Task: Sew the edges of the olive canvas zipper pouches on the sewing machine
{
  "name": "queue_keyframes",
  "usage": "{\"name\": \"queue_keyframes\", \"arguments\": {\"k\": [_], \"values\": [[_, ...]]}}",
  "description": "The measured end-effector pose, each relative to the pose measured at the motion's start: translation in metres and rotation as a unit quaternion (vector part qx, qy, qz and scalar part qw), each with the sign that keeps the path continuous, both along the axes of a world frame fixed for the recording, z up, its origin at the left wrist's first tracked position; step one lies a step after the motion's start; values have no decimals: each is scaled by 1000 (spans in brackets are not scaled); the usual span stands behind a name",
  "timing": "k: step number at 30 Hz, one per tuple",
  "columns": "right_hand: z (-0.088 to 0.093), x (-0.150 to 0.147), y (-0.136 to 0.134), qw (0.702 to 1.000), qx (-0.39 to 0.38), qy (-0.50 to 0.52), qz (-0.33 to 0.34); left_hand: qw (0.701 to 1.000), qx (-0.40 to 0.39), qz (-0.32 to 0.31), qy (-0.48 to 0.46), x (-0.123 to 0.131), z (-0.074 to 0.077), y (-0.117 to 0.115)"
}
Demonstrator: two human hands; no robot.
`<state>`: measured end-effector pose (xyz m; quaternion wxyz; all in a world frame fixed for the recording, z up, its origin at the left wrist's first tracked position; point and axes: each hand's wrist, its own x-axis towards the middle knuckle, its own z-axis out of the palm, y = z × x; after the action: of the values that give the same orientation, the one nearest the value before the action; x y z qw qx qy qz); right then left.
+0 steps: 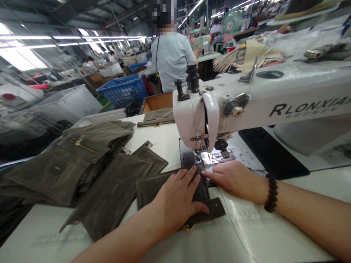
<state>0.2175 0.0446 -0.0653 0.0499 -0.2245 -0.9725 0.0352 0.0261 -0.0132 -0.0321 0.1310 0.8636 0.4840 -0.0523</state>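
Note:
A dark olive-brown stitched pouch (149, 190) lies flat on the white table, its far edge at the presser foot of the sewing machine (193, 109). My left hand (178, 197) presses on it with spread fingers, the thumb resting on a small flap with a hole. Under that flap a gold-coloured metal bit (188, 228) peeks out. Beside the needle area, my right hand (233, 179) lies with its index finger stretched to the pouch's right edge and the other fingers bent; its thumb is hidden. A thread runs from near that finger toward the table's front.
Left of the pouch lie a similar loose piece (109, 193) and a pile of olive pieces (55, 164), one with a gold zip. Another zipped piece (156, 117) lies behind. A black phone-like slab (271, 153) sits under the machine arm. A person (174, 58) and a blue crate (123, 89) are beyond.

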Motion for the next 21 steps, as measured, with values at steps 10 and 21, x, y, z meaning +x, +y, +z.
{"name": "queue_keyframes", "arguments": {"k": [10, 21], "values": [[-2, 0, 2, 999, 29, 7, -25, 999, 6, -39, 1, 1, 5, 16], [-5, -1, 3, 998, 56, 5, -31, 998, 4, -63, -13, -5, 4, 28]]}}
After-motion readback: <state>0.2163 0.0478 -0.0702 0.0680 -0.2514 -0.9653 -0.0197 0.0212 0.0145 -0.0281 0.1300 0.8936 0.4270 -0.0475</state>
